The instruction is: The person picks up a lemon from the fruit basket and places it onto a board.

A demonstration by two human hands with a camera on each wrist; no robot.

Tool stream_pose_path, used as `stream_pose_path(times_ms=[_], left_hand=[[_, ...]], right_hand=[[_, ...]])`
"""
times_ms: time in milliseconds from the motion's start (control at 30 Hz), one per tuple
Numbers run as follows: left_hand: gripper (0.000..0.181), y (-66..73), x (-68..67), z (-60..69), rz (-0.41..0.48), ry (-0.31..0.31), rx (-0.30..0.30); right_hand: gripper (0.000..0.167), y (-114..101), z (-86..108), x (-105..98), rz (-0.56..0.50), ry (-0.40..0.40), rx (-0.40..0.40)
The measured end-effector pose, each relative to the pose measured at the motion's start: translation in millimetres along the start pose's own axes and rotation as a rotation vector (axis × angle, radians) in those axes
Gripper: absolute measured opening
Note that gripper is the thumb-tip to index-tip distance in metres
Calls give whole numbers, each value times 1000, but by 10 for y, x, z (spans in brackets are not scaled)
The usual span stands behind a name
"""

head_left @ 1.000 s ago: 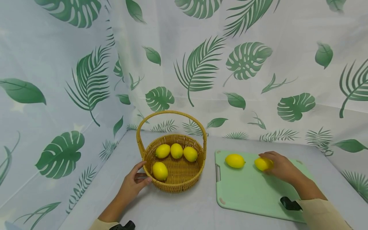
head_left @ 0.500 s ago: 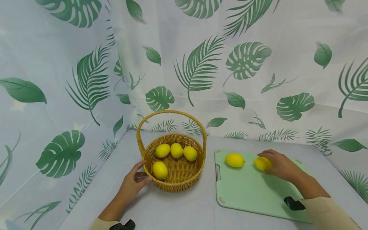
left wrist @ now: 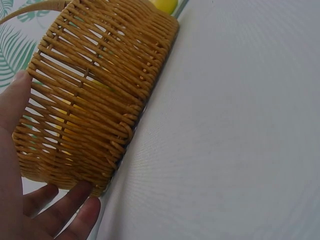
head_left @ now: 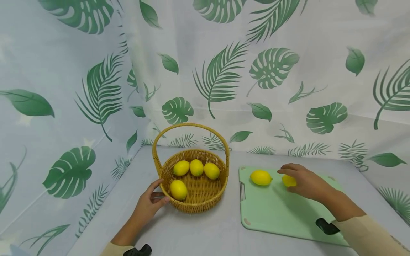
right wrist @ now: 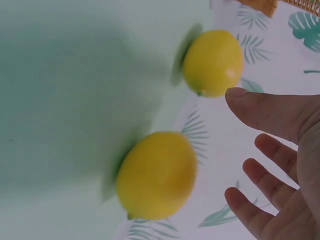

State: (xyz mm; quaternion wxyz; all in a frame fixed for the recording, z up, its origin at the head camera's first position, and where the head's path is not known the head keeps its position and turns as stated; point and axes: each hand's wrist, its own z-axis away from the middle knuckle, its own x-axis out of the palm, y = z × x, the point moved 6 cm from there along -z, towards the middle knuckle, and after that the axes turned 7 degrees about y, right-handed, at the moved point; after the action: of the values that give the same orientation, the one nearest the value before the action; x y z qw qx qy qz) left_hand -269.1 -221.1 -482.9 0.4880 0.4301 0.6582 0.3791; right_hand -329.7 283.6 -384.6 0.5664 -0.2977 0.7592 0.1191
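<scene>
A round wicker basket [head_left: 198, 208] with a tall arched handle stands left of centre, several lemons [head_left: 178, 190] inside it. My left hand [head_left: 146, 206] touches its near left side; in the left wrist view the thumb and fingers lie spread against the woven wall [left wrist: 95, 95]. Two lemons sit on a pale green cutting board [head_left: 272, 217] at the right. Over the right-hand lemon [head_left: 289, 180] is my right hand [head_left: 305, 183], partly covering it in the head view. Its fingers are spread and apart from both lemons in the right wrist view. The left-hand lemon [head_left: 261, 177] lies nearer the basket.
White cloth [head_left: 205, 234] covers the table, with a strip of it between basket and board. A white curtain [head_left: 224, 89] printed with green leaves hangs behind and along the left. The board has a metal-edged slot [head_left: 242, 192] on its left side.
My right hand has moved slightly up and left, and its fingers have spread away from the right-hand lemon, which stays on the board. The left hand and the basket keep their places.
</scene>
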Motion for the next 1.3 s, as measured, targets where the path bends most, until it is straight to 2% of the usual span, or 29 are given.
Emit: stream_pose_path(times_ms=[300,600,900,1000,1133,1300], left_hand=[[73,12,16,3,-12,5,-3],[73,0,4,-18,-29,10,12],[70,26,3,17,-26,8,15],[72,93,-2,37,-28,8,14],[72,267,-6,79,-14,-13,10],[71,418,-9,109,-30,-34,4]], right_hand=[[53,-277,-184,-67,-32,6,-36],[49,-573,-446,41,-99,22,-61],[46,-839,-551,118,-106,13,-164],[46,-898,-572,125,-125,20,-171],[45,-949,-588,145,-166,53,-166],[46,-1020,-609,225,-209,41,-148]])
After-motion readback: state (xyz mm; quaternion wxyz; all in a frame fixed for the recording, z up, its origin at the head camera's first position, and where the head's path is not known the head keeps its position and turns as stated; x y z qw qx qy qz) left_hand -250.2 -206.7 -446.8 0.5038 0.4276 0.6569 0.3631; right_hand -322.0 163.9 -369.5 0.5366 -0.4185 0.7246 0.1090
